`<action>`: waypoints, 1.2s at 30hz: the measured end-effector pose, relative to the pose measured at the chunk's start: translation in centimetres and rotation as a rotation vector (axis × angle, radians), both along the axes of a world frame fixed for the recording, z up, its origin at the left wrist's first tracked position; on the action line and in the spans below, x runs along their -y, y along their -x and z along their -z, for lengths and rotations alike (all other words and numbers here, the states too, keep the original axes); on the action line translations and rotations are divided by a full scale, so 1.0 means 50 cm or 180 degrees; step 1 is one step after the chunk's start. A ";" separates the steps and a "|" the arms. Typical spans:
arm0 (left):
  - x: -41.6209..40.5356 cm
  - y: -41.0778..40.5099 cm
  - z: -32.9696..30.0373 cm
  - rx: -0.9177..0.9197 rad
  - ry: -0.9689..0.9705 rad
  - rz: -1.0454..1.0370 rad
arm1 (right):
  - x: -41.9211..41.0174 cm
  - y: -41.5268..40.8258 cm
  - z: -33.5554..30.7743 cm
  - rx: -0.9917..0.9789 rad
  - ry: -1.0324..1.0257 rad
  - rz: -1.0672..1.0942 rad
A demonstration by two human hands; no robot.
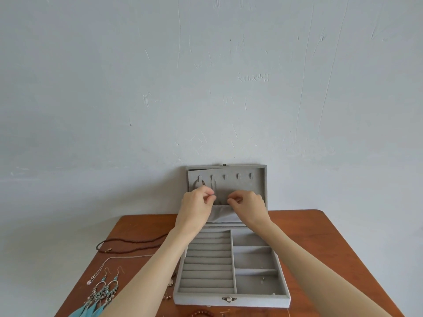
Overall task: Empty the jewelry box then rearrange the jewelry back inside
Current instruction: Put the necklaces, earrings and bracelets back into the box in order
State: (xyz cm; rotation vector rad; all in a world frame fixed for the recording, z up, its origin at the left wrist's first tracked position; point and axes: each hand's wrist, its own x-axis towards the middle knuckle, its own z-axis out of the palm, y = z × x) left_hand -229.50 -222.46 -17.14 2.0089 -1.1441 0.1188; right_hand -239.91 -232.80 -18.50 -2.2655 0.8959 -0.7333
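Both grips are pinched on a thin necklace chain (215,191) that is hung from the second hook of the upright lid (251,186): the left hand (196,204) and the right hand (248,205) are held against the lid's lining. The grey jewelry box (229,268) is stood open on the bench (320,236). Feather earrings (103,291) and a dark bead necklace (128,244) are laid left of it.

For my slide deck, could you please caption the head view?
Both hands work at the open jewelry box lid's hooks; earrings wait on the table.
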 end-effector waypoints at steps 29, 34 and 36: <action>-0.307 -0.213 0.107 0.0680 -0.1507 -0.0038 | -0.251 -0.217 0.044 -0.1989 0.1517 -0.1465; -0.292 -0.227 0.124 0.0516 -0.1646 -0.0003 | -0.244 -0.243 0.061 -0.2247 0.1079 -0.1445; -0.288 -0.230 0.126 0.0458 -0.1688 -0.0034 | -0.240 -0.249 0.067 -0.2373 0.1038 -0.1482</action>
